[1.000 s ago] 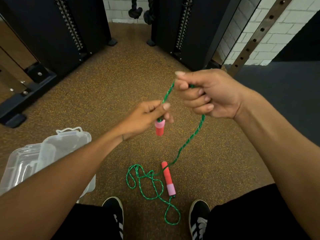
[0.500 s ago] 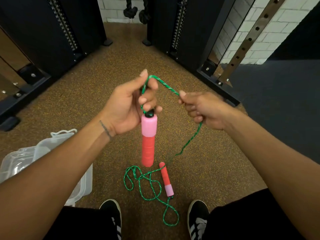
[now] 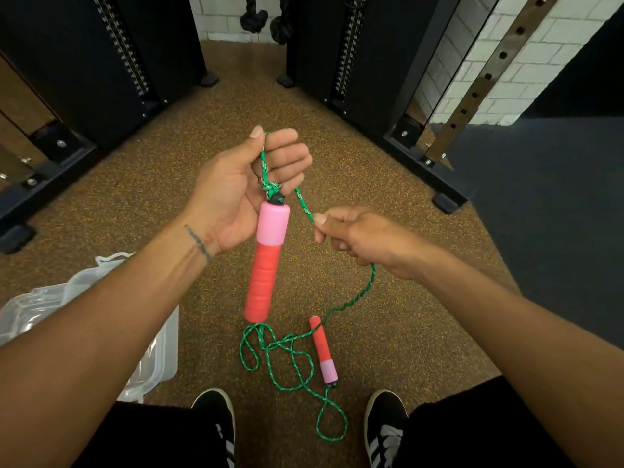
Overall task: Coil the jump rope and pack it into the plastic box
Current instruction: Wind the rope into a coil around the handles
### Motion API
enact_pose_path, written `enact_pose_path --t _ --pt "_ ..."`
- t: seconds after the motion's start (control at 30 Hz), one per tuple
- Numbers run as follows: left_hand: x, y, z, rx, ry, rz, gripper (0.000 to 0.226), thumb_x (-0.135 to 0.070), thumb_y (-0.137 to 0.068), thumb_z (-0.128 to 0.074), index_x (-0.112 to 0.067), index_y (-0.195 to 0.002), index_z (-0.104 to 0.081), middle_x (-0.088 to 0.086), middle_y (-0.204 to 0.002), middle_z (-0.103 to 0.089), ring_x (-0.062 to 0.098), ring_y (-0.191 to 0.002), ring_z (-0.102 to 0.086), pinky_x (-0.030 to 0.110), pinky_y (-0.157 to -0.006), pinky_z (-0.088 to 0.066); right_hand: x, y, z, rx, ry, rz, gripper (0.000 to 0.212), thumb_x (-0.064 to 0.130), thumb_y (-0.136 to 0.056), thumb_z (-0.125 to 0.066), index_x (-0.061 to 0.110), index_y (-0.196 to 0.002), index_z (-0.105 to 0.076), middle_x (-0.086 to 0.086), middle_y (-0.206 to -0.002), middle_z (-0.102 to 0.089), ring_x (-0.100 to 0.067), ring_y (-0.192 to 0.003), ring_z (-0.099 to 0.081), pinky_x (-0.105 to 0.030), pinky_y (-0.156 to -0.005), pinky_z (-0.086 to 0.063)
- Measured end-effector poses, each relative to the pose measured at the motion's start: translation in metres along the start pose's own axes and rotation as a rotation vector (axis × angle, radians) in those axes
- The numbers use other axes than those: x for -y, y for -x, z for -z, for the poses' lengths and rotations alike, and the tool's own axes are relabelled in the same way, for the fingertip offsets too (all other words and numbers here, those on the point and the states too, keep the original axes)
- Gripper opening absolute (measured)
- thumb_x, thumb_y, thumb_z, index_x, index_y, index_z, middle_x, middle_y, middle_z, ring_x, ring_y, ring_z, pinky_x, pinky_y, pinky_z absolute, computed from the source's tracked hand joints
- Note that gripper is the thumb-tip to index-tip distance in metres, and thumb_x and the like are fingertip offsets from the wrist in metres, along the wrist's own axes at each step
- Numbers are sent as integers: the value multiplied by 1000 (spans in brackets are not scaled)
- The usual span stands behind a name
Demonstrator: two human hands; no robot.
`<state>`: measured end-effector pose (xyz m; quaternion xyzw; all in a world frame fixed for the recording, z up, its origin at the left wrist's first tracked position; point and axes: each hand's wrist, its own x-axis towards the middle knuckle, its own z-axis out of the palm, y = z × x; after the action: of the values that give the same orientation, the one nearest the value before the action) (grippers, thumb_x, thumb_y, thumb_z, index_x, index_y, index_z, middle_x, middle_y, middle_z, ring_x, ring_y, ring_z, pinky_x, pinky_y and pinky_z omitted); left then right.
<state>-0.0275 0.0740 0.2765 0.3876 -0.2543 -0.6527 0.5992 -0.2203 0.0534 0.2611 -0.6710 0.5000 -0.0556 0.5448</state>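
In the head view, the coiling has barely begun. The left hand (image 3: 248,190) is raised, fingers curled around the green rope (image 3: 351,302) just above one handle (image 3: 266,261), which hangs straight down, pink end up, red end down. Only a first short fold of rope seems gathered in that hand. The right hand (image 3: 364,241) is clenched around the rope just beside the handle, pinching the strand that drops from there to the floor (image 3: 202,130). Most of the rope lies on the floor in loose tangled loops between the shoes (image 3: 216,423), with the second handle (image 3: 322,349) lying among them. The clear plastic box (image 3: 158,352) sits open on the floor at the left, partly hidden by the left forearm, with no rope in it that I can see. Nearly all the winding, and the packing, look yet to be done.
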Motion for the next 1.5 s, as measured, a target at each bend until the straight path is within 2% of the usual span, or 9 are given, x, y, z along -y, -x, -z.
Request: enact_pose_path --t 0.17,0.5,0.67,0.8,0.97,1.07,1.2,1.33,1.5 --pt "2 -2 7 -27 -121 -23 31 -23 -103 -44 -8 -121 -64 10 -116 -74 22 -111 -69 29 -91 -57 0 0 0 -17 38 19 33 46 -99 -48 23 -86 -66 15 -57 -45 -2 -52 -35 -17 -46 -27" --pt "-1 -3 13 -69 -364 -22 31 -22 -102 -46 -10 -125 -63 7 -120 -73 16 -110 -69 37 -105 -46 -1 -5 2 -41 36 77 35 50 -96 -53 22 -84 -71 22 -44 -46 1 -46 -37 -18 -49 -27" --pt "1 -2 9 -59 -413 -51 34 -20 -102 -47 -7 -130 -60 7 -119 -72 10 -104 -71 15 -81 -52 2 -4 4 -26 63 82 32 47 -96 -56 22 -82 -72 23 -43 -47 3 -44 -41 -21 -51 -26" --pt "-3 -3 11 -88 -358 -71 29 -20 -98 -54 -9 -123 -65 6 -111 -75 11 -97 -73 16 -81 -52 2 -3 5 -46 67 28 32 46 -95 -57 22 -81 -72 30 -44 -50 -1 -60 -42 -24 -55 -26" --pt "-9 -4 19 -69 -411 -48 24 -23 -97 -55 -14 -115 -69 0 -103 -78 6 -88 -73 18 -78 -54 3 -5 3 -56 75 17 33 50 -93 -59 24 -80 -74 12 -56 -43 -7 -54 -37 -26 -53 -26" --pt "-10 -4 19 -51 -417 -44 24 -20 -98 -54 -12 -114 -69 1 -103 -78 3 -81 -72 16 -75 -55 3 -5 6 -94 99 3 32 46 -95 -59 22 -82 -74 22 -47 -51 -3 -58 -40 -27 -56 -28" --pt "-9 -5 19 -51 -405 -62 27 -21 -97 -54 -10 -119 -67 3 -109 -77 7 -95 -73 20 -89 -54 5 -5 5 -50 73 26 32 49 -93 -59 24 -82 -76 16 -53 -47 -5 -52 -36 -25 -51 -25" --pt "-6 -5 20 -52 -453 -69 32 -24 -98 -53 -10 -125 -65 3 -116 -74 10 -103 -71 18 -81 -54 10 1 0 37 71 76 33 49 -94 -57 22 -87 -75 18 -50 -45 1 -44 -35 -18 -46 -25" --pt "-4 -4 12 -23 -365 -116 30 -20 -102 -45 -7 -123 -63 9 -117 -73 18 -109 -70 22 -88 -52 15 3 -2 21 306 197 34 49 -97 -52 24 -87 -74 24 -49 -53 4 -46 -43 -21 -53 -29"
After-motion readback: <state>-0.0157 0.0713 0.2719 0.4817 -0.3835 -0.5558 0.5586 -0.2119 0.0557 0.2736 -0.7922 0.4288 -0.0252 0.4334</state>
